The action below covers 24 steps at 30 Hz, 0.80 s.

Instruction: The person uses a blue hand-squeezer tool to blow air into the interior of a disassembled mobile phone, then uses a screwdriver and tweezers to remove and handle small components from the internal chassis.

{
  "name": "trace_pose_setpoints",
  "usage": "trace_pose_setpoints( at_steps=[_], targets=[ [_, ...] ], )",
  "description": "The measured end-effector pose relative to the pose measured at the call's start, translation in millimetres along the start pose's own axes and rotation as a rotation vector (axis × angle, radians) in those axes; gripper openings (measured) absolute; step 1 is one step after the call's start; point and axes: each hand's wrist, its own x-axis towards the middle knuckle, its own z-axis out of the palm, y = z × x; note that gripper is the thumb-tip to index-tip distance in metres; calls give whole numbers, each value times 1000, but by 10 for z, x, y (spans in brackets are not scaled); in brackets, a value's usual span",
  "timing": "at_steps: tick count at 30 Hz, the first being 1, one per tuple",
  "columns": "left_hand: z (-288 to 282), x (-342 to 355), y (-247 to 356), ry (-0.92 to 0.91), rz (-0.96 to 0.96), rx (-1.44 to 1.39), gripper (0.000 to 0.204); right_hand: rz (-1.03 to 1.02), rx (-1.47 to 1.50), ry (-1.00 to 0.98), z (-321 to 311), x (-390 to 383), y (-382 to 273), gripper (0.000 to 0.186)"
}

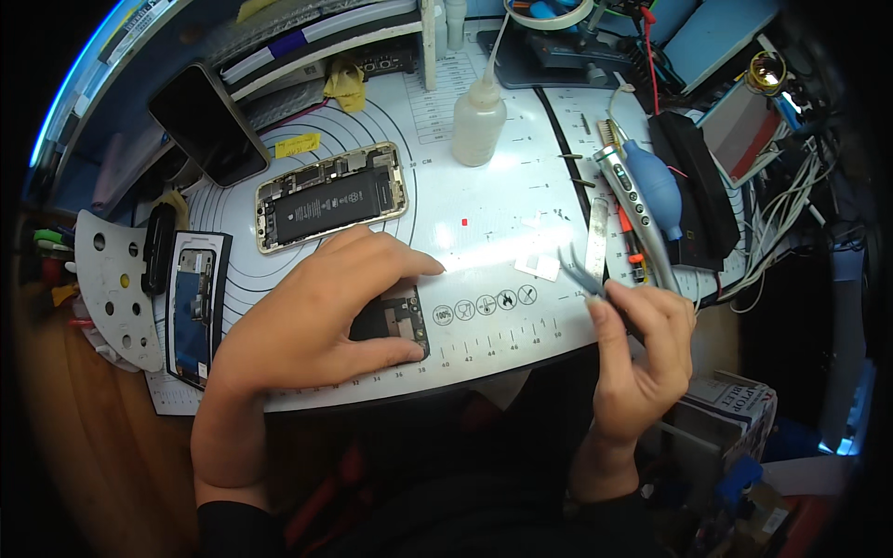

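Note:
My left hand (316, 312) lies flat on the white work mat (484, 214) and presses down on a small dark phone part (398, 321) near the front edge. My right hand (642, 349) is raised at the mat's right edge and grips metal tweezers (579, 272), their tips pointing up and left. An opened phone (332, 197) with its battery and boards showing lies on the mat behind my left hand.
A clear squeeze bottle (478, 116) stands at the back. A black phone (208, 123) leans at the far left; a screen panel (193, 307) lies on the left. A silver electric screwdriver (635, 209), blue air blower (659, 186) and cables crowd the right.

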Motion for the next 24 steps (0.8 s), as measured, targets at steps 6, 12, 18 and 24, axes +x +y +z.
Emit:
trace_pose_setpoints(
  at_steps=[6, 12, 18, 24],
  targets=[
    [47, 4, 2, 171, 11, -1, 46, 9, -252, 11, 65, 64, 189, 15],
    [16, -14, -37, 304, -22, 1, 35, 26, -277, 50, 66, 109, 332, 17],
    [33, -4, -105, 379, -8, -5, 31, 97, -441, -18, -50, 279, 552, 26],
    [41, 13, -99, 412, -30, -37, 27, 110, -208, -25, -177, 316, 480, 32]
  ],
)
